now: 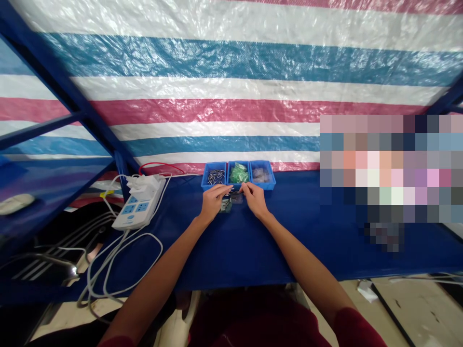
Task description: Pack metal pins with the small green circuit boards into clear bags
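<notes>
My left hand [211,203] is closed in a pinch over the table, close in front of the bins; a thin pale sliver shows at its fingertips, too small to name. Opposite it, my right hand [255,198] pinches with thumb and forefinger, and what they hold is too small to make out. Between and just below the hands lie a small green packet [226,206] and a clear plastic bag [237,198]. Three blue bins stand behind: one with small metal pieces [216,177], one with green packets [239,173], one with clear bags [261,175].
A white power strip [139,205] with a plugged-in adapter and looping white cables [108,270] occupies the left of the blue table [231,255]. Striped plastic sheeting [231,86] hangs behind on a blue frame [97,125]. A blurred-out patch [383,168] covers the right side.
</notes>
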Motion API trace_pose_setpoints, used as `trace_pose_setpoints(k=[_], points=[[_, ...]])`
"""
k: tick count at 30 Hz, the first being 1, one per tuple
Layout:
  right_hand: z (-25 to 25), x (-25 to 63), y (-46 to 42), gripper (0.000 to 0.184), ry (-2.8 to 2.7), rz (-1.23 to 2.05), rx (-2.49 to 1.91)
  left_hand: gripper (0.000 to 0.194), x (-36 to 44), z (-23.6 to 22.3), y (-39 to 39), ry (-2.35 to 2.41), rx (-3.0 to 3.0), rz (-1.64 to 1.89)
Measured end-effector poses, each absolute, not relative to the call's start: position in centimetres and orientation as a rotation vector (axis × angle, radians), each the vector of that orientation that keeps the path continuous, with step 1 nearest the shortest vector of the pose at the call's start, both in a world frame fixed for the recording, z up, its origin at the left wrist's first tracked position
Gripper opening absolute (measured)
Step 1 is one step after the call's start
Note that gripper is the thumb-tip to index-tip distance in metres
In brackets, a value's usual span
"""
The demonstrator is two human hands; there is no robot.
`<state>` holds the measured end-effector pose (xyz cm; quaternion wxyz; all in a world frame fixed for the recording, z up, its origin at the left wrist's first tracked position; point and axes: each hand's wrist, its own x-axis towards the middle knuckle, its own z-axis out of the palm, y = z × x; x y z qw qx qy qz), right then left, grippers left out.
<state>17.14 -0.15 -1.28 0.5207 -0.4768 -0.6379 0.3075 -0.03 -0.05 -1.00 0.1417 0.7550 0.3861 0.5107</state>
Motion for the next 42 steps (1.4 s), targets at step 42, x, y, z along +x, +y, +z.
trace_pose_setpoints(k=[42], points=[[-0.9, 17.1, -0.4, 0.048, -1.553, 0.76, -1.146, 0.024, -0.1, -0.6, -0.2, 1.17, 2.201, 1.389]])
